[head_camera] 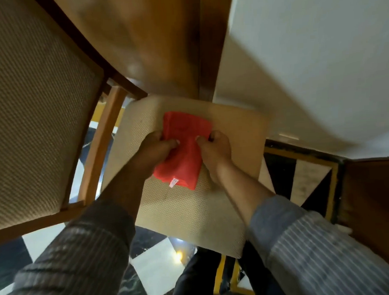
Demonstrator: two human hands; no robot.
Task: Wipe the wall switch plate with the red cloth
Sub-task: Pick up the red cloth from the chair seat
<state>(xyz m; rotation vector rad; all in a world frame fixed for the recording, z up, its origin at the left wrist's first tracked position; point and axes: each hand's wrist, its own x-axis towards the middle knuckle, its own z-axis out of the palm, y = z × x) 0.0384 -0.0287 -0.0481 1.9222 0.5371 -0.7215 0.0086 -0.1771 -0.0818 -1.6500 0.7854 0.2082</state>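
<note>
The red cloth [184,148], folded and with a small white tag at its near edge, lies over a beige woven chair seat [192,210]. My left hand [154,150] grips its left edge with curled fingers. On the other side, my right hand [215,149] pinches the right edge. Both hands hold the cloth just above or on the seat; I cannot tell which. No wall switch plate is in view.
A second chair with a beige back and wooden frame [29,111] fills the left. A wooden table edge [161,47] hangs over the seat's far side. A white wall [319,61] rises on the right, beside a wooden panel [377,205]. The floor [154,262] is black-and-white tile.
</note>
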